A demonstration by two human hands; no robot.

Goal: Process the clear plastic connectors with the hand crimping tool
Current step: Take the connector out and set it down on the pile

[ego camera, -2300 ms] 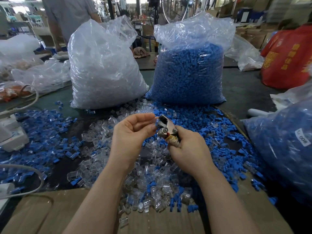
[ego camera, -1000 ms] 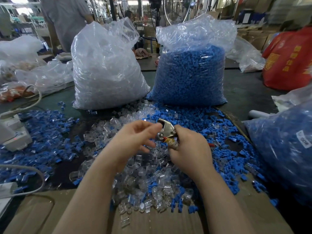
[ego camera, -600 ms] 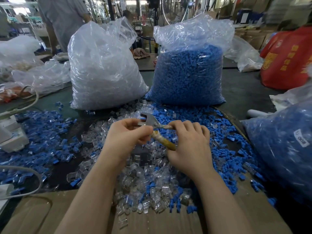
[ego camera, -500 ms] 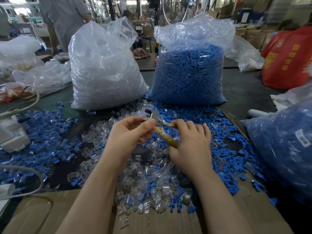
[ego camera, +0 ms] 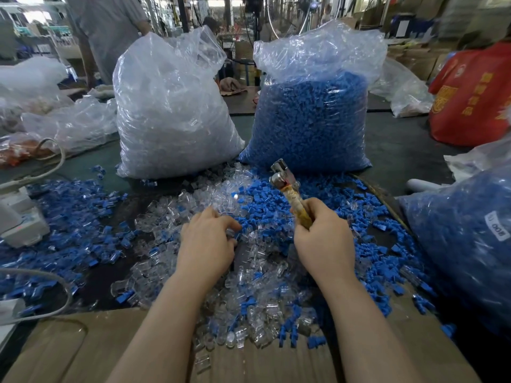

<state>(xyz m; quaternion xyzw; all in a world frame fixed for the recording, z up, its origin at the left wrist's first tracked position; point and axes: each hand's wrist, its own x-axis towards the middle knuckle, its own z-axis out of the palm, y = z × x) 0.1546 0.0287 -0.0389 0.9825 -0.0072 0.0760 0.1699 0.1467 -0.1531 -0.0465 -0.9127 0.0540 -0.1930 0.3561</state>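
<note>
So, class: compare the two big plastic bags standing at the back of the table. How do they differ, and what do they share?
The left bag is filled with clear pieces; the right bag is filled with blue ones. The left bag looks packed almost to its top; the right bag has empty plastic above its fill. Both are transparent, upright and open-topped, standing side by side.

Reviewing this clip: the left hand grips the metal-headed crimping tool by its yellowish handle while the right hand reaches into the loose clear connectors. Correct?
Hands are swapped. In the head view, the right hand grips the metal-headed crimping tool; the left hand reaches into the loose clear connectors.
</note>
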